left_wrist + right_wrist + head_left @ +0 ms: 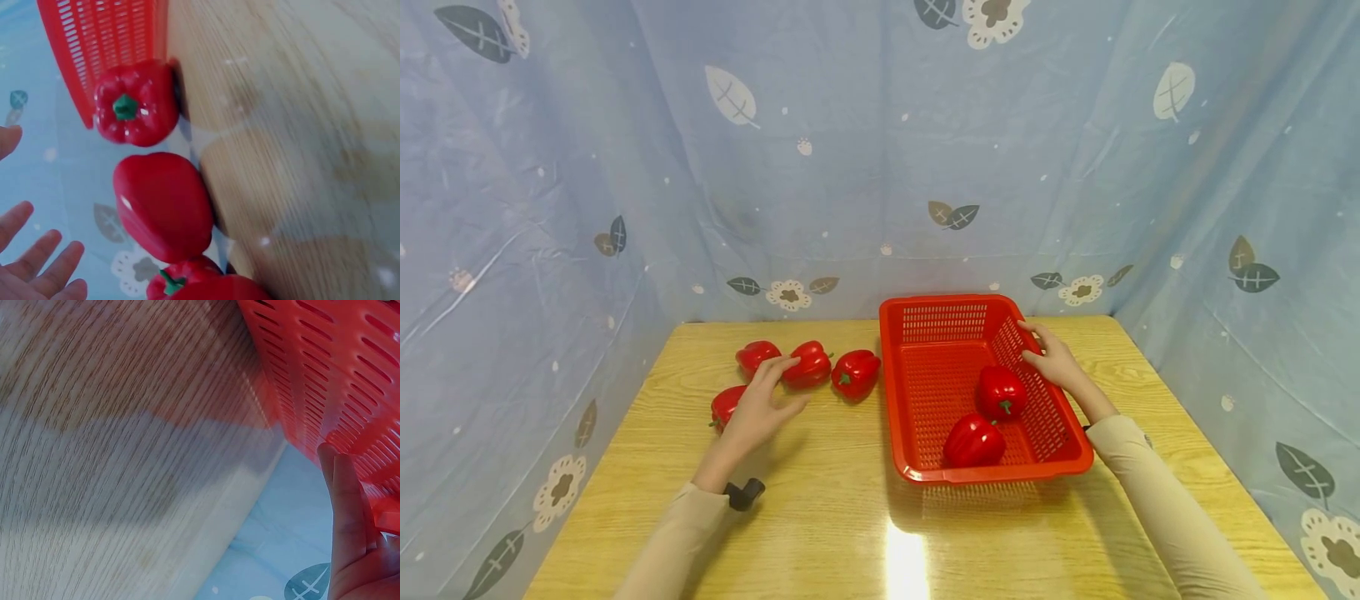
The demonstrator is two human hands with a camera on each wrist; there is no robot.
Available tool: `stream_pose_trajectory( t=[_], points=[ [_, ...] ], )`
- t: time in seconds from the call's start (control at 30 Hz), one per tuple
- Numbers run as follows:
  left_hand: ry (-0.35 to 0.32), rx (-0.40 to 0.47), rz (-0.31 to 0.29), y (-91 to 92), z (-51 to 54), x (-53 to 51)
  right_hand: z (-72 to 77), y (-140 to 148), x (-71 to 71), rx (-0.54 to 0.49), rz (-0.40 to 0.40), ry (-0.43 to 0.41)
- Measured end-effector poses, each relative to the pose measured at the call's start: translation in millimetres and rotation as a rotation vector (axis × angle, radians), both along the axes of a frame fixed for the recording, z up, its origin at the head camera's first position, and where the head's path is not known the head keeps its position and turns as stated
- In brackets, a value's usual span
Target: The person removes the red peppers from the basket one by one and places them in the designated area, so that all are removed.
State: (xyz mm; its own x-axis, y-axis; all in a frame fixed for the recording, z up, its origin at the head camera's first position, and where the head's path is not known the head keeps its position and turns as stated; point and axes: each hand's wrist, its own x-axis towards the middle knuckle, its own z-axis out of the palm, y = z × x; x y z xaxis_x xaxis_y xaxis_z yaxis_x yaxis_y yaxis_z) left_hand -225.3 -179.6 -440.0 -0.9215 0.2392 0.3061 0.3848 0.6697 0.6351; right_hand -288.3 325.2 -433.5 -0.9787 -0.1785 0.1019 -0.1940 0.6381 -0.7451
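My left hand [758, 414] hovers over the table's left side with fingers spread and nothing in it. Beside and beyond it lie several red bell peppers: a front-left one [727, 405], a back-left one [757, 358], a middle one [808, 365] and one touching the basket's left side [856, 374]. In the left wrist view, the fingers [45, 265] are apart from a pepper [164, 206]. My right hand [1051, 360] holds the right rim of the red plastic basket [895, 417], with fingers along its outer wall [312, 394]. Inside are two bell peppers [1002, 392] [973, 442].
A wooden table [820, 517] carries everything. A blue curtain [850, 167] with leaves and flowers hangs behind it and along both sides. A small black wrist device [746, 494] sits at the left sleeve's cuff.
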Motion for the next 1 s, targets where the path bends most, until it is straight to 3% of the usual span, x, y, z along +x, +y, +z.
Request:
stream_pose_trajectory(
  t=[0.2, 0.47, 0.8, 1.0],
  points=[
    [-0.013, 0.022, -0.009, 10.0, 4.3, -1.3, 3.3, -1.2, 0.5, 0.008, 0.001, -0.005],
    [0.052, 0.012, -0.065, 21.7, 11.1, -6.3, 2.0, -1.4, 0.6, 0.000, -0.002, -0.021],
    [0.056, -0.012, -0.092, 38.0, 19.1, -11.2, -0.3, -1.0, -0.3, -0.006, -0.008, -0.019],
    [0.096, -0.035, -0.126, 48.0, 22.6, -15.8, -0.2, -1.3, 0.0, -0.010, -0.002, -0.012]
  ],
)
